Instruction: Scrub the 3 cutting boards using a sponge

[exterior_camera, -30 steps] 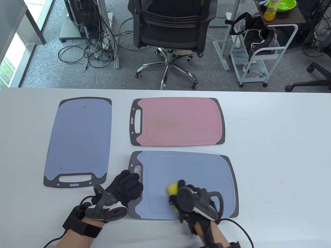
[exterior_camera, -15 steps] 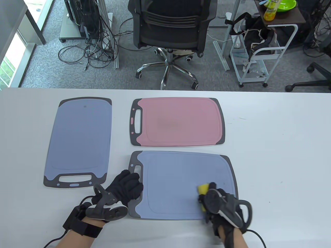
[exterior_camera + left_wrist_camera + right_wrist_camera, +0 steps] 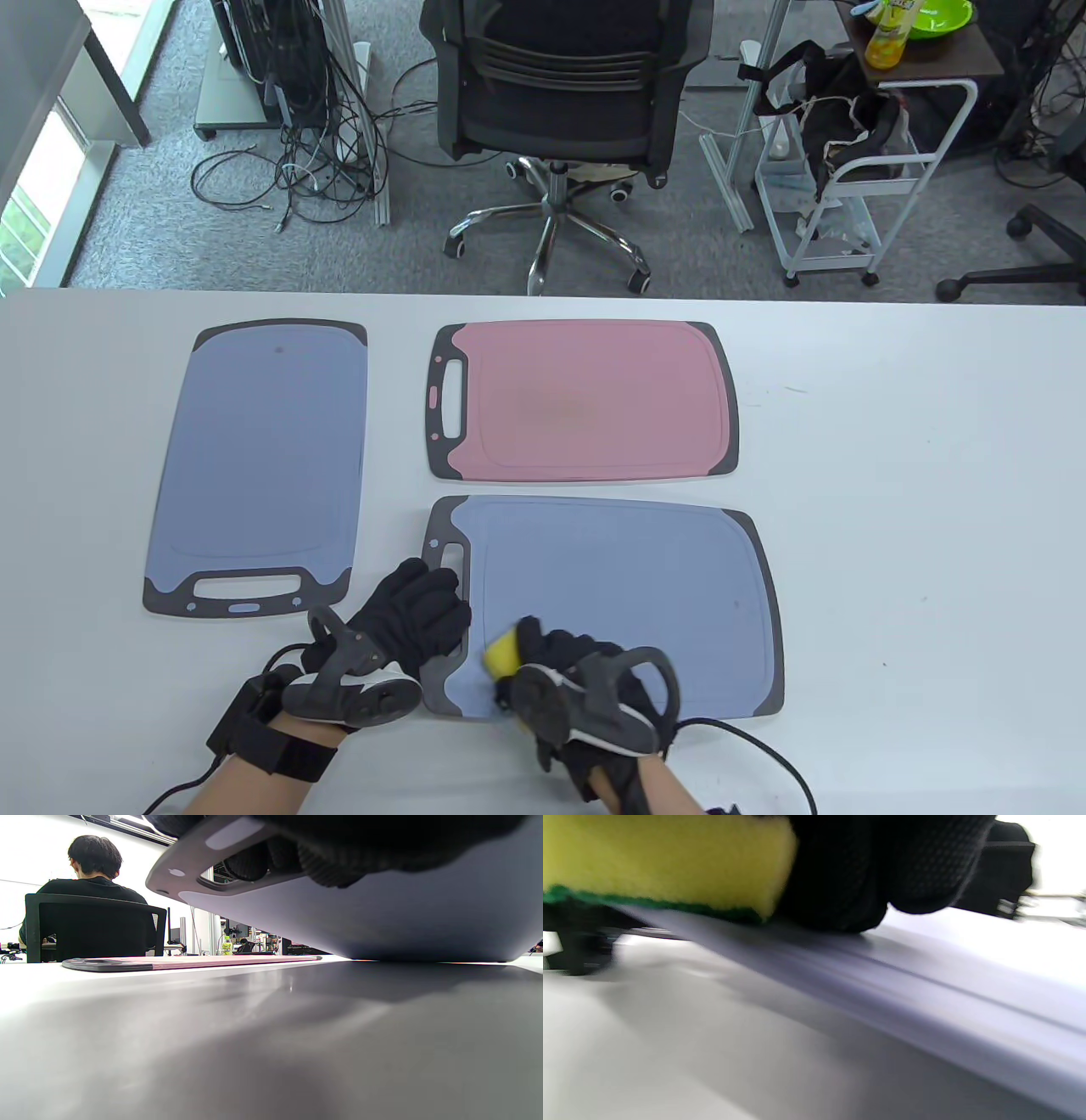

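Cutting boards: three lie flat on the white table, none touching.
Near blue board: lower centre of the table view, handle end to the left; this is the one under the sponge.
Pink board: centre of the frame, just above the near blue board, with a faint darker smear at its middle.
Tall blue board: left of centre, standing lengthwise with its handle toward the bottom edge, well apart from both hands' work.
Left hand: bottom left of centre, fingers laid over the near board's handle end and pressing it down; from above I can't tell whether they curl round the edge. In the left wrist view fingertips show at the handle slot, top of frame.
Right hand: bottom centre, fingers closed round the sponge and bearing it onto the board's lower left corner.
Sponge: yellow with a green scouring face, green side down on the blue surface in the right wrist view.
Stage, as I judge it: mid-scrub on the first board, the other two not yet reached.
Risk: the sponge is working right at the near edge, so a hard stroke could run off onto the table.
Risk: if the left hand eases, the board may skid toward the pink board.
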Tool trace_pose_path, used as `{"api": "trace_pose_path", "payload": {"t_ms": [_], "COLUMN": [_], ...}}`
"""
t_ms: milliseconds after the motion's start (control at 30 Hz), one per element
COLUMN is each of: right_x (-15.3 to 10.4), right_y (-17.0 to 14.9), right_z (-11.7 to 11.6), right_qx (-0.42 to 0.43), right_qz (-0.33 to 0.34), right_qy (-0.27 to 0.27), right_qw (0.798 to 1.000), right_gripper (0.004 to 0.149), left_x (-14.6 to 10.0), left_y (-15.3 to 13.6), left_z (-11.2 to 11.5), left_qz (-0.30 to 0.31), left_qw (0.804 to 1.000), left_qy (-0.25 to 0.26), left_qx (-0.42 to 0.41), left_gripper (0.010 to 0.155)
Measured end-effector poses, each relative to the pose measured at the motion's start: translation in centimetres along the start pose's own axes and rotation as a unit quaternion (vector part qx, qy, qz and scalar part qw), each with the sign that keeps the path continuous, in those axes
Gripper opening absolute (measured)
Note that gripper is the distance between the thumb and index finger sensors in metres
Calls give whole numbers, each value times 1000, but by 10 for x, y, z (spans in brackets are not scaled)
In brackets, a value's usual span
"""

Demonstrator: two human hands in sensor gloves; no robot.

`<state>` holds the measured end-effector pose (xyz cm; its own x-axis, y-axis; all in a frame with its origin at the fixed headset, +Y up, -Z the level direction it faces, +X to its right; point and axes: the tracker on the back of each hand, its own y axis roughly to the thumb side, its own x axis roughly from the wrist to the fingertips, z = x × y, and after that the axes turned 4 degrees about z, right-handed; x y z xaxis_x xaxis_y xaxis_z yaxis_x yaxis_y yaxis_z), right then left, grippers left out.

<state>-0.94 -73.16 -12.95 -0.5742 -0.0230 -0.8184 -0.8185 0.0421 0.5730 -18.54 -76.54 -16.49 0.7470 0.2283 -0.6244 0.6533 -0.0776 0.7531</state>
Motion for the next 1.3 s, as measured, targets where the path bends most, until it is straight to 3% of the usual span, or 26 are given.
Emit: {"api": "trace_pose_path", "payload": {"t_ms": [100,167,233,333,400,467,500,600,633,667,767,867,933,1000,1100,1300], "right_x": [2,-9,-34,-85,-132,-152,-157,-137,-123,-104,-52,-8,4,5,-10,-84], "right_y": [-3,-25,-73,-151,-206,-227,-230,-212,-195,-178,-102,-8,24,27,1,-112], "right_z": [2,-3,-10,-25,-35,-40,-40,-37,-32,-28,-16,-1,4,4,-1,-21], "right_qx": [-2,21,2,3,56,85,95,68,9,18,71,21,-7,-21,14,15], "right_qz": [-7,-52,-129,-268,-379,-421,-419,-378,-359,-276,-163,-30,7,1,-17,-157], "right_qy": [17,7,28,45,38,44,42,36,34,42,10,6,-2,-5,-8,32], "right_qw": [1000,998,991,962,923,902,902,923,933,960,984,999,1000,1000,1000,987], "right_gripper": [71,71,71,71,71,71,71,72,71,72,73,76,77,78,77,77], "left_x": [0,0,0,0,0,0,0,1,1,1,1,1,1,0,0,1], "left_y": [0,0,0,0,0,0,0,0,-1,0,0,0,-1,-2,-3,-3], "left_z": [0,0,0,0,0,0,0,1,1,1,0,0,0,0,0,0], "left_qz": [-1,0,-1,-1,-2,-2,-1,-5,-6,-6,-5,-6,-11,-17,-17,-21], "left_qw": [1000,1000,1000,1000,1000,1000,1000,1000,1000,1000,1000,1000,1000,1000,1000,1000], "left_qy": [-1,1,-1,-3,-4,-4,-5,-5,-5,-5,-4,-3,-2,0,-3,-9], "left_qx": [-1,-1,-1,-1,-2,-3,-3,-3,-3,-2,-1,-1,0,2,2,3], "left_gripper": [43,43,43,43,43,43,43,43,43,43,43,43,42,42,42,42]}}
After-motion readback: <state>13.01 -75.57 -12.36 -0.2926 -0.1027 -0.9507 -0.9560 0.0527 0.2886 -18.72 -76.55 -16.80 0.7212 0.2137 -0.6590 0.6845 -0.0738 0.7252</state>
